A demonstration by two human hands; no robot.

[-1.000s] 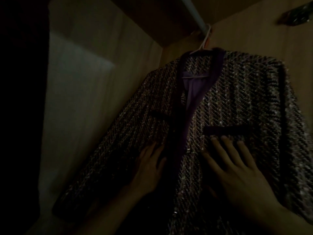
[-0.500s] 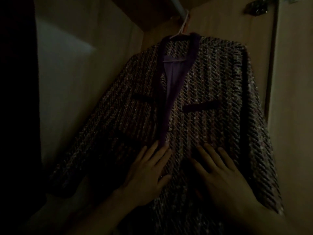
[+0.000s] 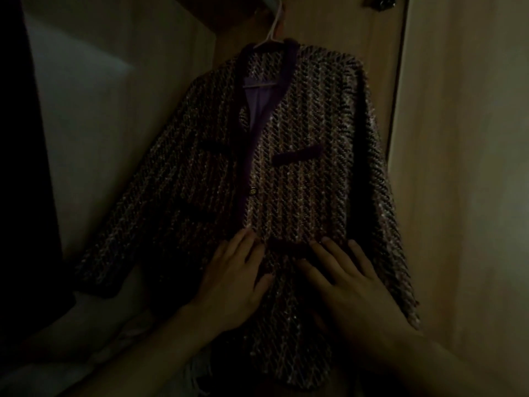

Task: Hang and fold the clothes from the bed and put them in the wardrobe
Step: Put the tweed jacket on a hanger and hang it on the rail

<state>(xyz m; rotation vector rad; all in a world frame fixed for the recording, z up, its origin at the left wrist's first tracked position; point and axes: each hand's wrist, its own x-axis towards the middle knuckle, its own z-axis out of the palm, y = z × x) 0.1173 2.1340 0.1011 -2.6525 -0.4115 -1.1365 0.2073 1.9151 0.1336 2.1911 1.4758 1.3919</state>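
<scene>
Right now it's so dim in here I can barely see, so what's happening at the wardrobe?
A person is tending a tweed jacket that hangs on a white hanger inside the wardrobe. Both hands lie flat on its lower front: the left hand by the dark front edging, the right hand on the other panel, fingers straight. The jacket is already hung, and they seem to be smoothing it.

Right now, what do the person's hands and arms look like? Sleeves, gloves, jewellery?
Both the left hand and the right hand are bare: no gloves. No rings or watch show, though the dim light could hide small items. Both forearms look bare from the wrist to the frame edge, with no sleeve or cuff in view. The nails look short and unpainted, as far as the light lets me tell.
</scene>
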